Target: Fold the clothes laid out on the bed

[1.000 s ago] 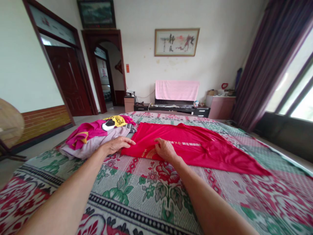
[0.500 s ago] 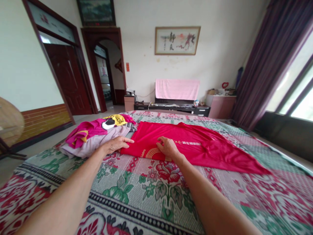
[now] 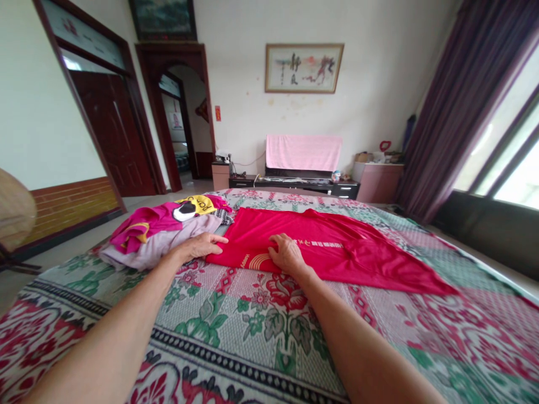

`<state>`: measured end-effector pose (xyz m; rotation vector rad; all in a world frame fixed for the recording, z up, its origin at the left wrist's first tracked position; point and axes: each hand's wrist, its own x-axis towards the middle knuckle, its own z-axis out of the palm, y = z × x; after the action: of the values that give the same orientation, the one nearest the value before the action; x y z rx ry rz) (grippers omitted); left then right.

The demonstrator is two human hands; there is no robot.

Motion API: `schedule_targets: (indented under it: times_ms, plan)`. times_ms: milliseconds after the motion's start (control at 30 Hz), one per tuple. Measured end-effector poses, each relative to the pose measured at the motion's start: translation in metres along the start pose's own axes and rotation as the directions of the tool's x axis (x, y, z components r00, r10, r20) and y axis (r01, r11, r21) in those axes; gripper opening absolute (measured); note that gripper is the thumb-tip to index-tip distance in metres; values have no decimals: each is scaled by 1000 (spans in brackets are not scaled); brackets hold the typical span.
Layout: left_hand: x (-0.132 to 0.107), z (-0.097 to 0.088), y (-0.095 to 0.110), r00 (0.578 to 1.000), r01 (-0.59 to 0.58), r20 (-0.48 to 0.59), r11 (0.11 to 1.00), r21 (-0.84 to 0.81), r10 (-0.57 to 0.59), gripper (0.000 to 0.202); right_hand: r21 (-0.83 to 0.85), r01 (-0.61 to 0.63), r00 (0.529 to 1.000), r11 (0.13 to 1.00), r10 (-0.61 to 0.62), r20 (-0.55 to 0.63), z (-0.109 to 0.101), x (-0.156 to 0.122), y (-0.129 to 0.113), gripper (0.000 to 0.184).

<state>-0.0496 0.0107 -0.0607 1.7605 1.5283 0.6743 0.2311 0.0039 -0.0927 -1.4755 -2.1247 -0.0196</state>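
I press my left hand flat and open on the smooth red fabric shirt's near-left corner; my right hand bunches its hem beside it, pinning it to the floral bed

Bright daylit room, wide-angle view

Daylight pours in from the window on the right, blown out to white; shadows are soft, the door frame and curtain bow at the edges, the near forearms slightly blurred.
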Motion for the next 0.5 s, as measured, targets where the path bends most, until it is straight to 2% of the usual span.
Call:
schedule_targets:
  times_ms: [67,133,200,267,400,433,500]
  plan:
    - [4,1,2,1000,15,-20,989,147,-12,45,-14,13,1000,1000,-13,13,2,0,1,30]
    - [6,3,5,996,3,-89,951,309,26,35,-36,15,999,999,-14,32,3,0,1,29]
    - [8,8,10,975,-26,-185,897,441,119,25,-57,15,999,998,-13,42,3,0,1,27]
    - [9,18,17,944,-65,-240,839,540,227,24,-73,16,999,997,-12,48,2,0,0,26]
    - [12,48,27,904,-231,-156,761,607,399,42,-90,18,999,996,-14,46,1,-1,0,25]
    - [14,56,28,900,-262,-134,761,593,414,46,-91,23,999,996,-18,46,1,-1,0,25]
    - [16,70,25,923,-245,-110,783,572,370,53,-89,28,999,996,-24,45,2,-1,1,25]
